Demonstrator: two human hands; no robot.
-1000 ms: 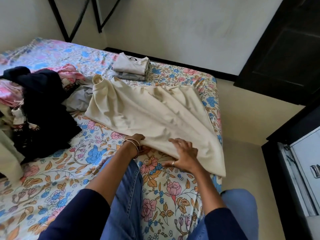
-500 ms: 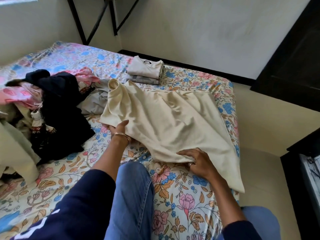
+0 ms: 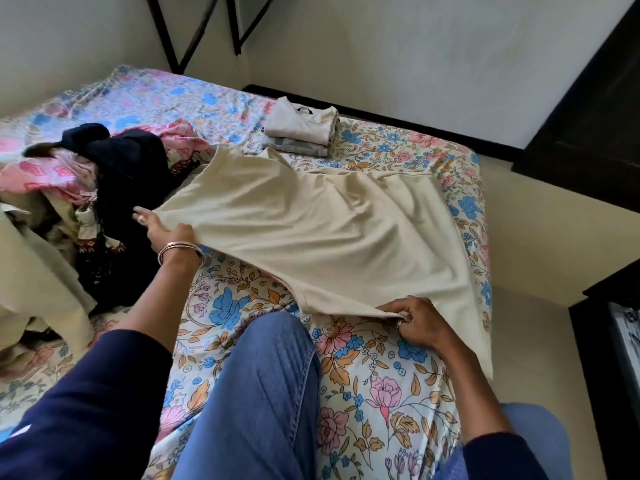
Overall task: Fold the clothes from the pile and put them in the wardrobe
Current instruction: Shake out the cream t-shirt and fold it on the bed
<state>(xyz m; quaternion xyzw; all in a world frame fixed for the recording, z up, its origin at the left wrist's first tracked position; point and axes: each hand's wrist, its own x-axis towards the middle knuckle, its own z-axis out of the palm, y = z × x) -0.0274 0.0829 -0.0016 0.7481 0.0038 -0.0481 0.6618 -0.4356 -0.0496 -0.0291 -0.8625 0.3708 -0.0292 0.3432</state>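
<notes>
Garment: cream cloth lay spread on the bed, ready for folding.
Left hand: gripped one edge, pulling it taut.
Right hand: pinched the near hem, anchoring it.

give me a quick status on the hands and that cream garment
Left hand and right hand both gripping cream garment edges. Spread on bed, unfolded. Nothing obstructing.

A single head-worn camera looks forward and steeply down, close over the bed. The wall fills the upper frame, the floor the right edge.
</notes>
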